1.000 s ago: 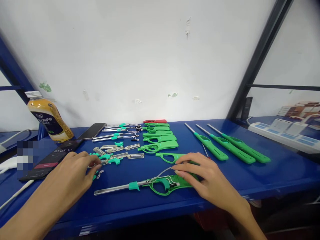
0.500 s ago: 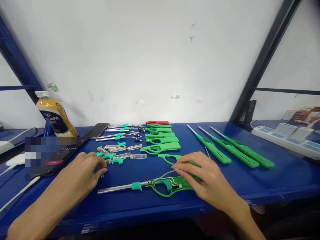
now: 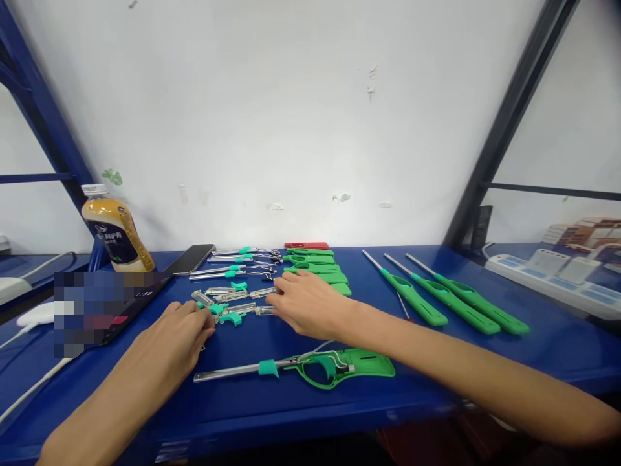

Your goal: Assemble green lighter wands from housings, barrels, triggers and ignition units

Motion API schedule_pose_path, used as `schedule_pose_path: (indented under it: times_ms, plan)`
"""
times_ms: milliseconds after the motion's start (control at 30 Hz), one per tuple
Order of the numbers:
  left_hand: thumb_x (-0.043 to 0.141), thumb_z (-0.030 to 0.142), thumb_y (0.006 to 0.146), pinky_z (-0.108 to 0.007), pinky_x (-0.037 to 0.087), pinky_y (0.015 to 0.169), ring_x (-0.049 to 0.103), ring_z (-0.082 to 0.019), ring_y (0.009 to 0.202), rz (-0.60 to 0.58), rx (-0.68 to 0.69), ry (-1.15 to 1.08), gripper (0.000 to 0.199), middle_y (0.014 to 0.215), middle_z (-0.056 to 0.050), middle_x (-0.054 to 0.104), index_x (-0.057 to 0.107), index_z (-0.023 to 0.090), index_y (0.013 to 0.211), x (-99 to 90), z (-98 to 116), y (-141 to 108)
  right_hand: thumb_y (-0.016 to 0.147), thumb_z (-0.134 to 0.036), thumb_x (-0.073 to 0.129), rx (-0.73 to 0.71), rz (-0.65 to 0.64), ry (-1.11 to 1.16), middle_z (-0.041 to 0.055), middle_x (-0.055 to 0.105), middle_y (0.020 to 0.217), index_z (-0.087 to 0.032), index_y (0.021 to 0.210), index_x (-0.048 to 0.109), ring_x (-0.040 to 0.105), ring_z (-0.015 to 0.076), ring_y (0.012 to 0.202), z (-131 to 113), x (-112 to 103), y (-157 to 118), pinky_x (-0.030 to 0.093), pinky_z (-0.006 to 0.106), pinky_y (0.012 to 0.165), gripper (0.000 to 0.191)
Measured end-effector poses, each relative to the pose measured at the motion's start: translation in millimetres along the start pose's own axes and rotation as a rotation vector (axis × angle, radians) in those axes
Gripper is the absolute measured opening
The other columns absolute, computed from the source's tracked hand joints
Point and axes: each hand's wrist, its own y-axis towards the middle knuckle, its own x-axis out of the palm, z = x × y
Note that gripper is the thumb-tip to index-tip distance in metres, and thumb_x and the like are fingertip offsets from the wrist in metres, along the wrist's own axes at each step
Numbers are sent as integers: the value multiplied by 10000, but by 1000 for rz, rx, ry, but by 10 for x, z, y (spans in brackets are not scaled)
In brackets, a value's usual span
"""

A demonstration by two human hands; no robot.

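My left hand (image 3: 182, 333) is closed at the left edge of the small parts, its fingertips curled down around something I cannot make out. My right hand (image 3: 303, 301) reaches over to the clear fuel tanks (image 3: 236, 309), its fingers pinched at the end of one. Teal triggers (image 3: 231, 318) lie among the tanks. In front lies a green lighter shell (image 3: 371, 364) with a metal tube (image 3: 230, 373), a teal collar (image 3: 268, 368) and white wires in it. Behind my right hand are stacked green shells (image 3: 313, 259), partly hidden by it.
Metal rods with wires (image 3: 213, 274) lie at the back left, a red shell (image 3: 306, 245) at the back. Three green lighters (image 3: 451, 301) and a thin screwdriver (image 3: 403, 307) are at the right. Phones (image 3: 191, 259), a bottle (image 3: 119, 233) and a power strip (image 3: 557, 272) stand around.
My right hand has moved left from above the front green shell to the fuel tanks. My left hand stays near the parts. The camera view has shifted slightly.
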Motion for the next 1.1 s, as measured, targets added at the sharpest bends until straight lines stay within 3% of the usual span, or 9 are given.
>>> schedule_pose_path:
  times_ms: [200, 300, 433, 533, 667, 767, 867, 933, 1100]
  plan:
    - [357, 419, 968, -443, 472, 728, 623, -356, 879, 18, -27, -19, 376, 881, -141, 681, 630, 249, 773, -65, 134, -28, 1039, -183, 661, -37, -15, -36, 150, 732, 1115, -113, 1133, 686, 642, 280, 1063, -80, 123, 84, 496, 395, 830, 120]
    - [345, 453, 984, -424, 483, 710, 674, -343, 858, 46, -26, -63, 388, 898, -135, 717, 636, 250, 828, -137, 224, -52, 994, -74, 669, -15, -26, -19, 127, 767, 1036, -127, 1125, 673, 658, 260, 978, -94, 39, 13, 487, 391, 826, 141]
    - [400, 473, 1007, -332, 478, 600, 707, -251, 665, 56, 18, -164, 329, 790, -43, 747, 644, 274, 910, -209, 334, -82, 918, 8, 696, 80, -5, 55, 71, 790, 869, -133, 1188, 663, 668, 216, 784, -40, -176, -140, 460, 358, 742, 307]
    - [437, 457, 1000, -290, 451, 516, 668, -205, 532, 83, 62, -231, 279, 742, -2, 755, 636, 286, 903, -247, 432, -82, 1047, -108, 629, 200, 107, 128, 71, 808, 993, -159, 1279, 654, 712, 216, 882, 17, -394, -296, 484, 347, 759, 239]
    - [490, 418, 989, -269, 421, 458, 582, -161, 419, 194, 122, -304, 229, 739, 27, 767, 662, 294, 903, -334, 646, 1, 1145, -331, 542, 350, 322, 229, 72, 784, 1163, -206, 1451, 583, 719, 211, 1043, 33, -672, -534, 534, 340, 858, 333]
    - [493, 368, 978, -264, 427, 467, 595, -159, 428, 286, 208, -318, 222, 686, 39, 738, 652, 293, 843, -370, 832, 115, 1112, -308, 612, 429, 482, 422, 41, 767, 1173, -257, 1259, 703, 723, 198, 1026, -16, -778, -691, 531, 325, 875, 180]
    - [460, 330, 995, -269, 381, 438, 529, -144, 391, 344, 239, -351, 232, 668, 50, 702, 645, 295, 860, -352, 979, 207, 1071, -297, 678, 463, 516, 575, -14, 777, 1085, -278, 1082, 710, 723, 182, 987, -83, -788, -809, 519, 300, 864, 38]
    - [446, 326, 1004, -272, 333, 402, 413, -115, 339, 316, 239, -422, 236, 695, 58, 685, 657, 297, 903, -352, 1045, 228, 1061, -333, 692, 473, 485, 639, -53, 784, 1052, -304, 1053, 699, 720, 173, 974, -119, -770, -865, 515, 288, 862, 31]
    - [507, 466, 1033, -249, 411, 457, 512, -121, 468, 165, 125, -644, 267, 792, 30, 699, 686, 295, 932, -540, 1125, 171, 1049, -395, 704, 435, 445, 698, -123, 791, 1099, -392, 1099, 704, 713, 162, 1040, -170, -742, -937, 503, 271, 921, 50]
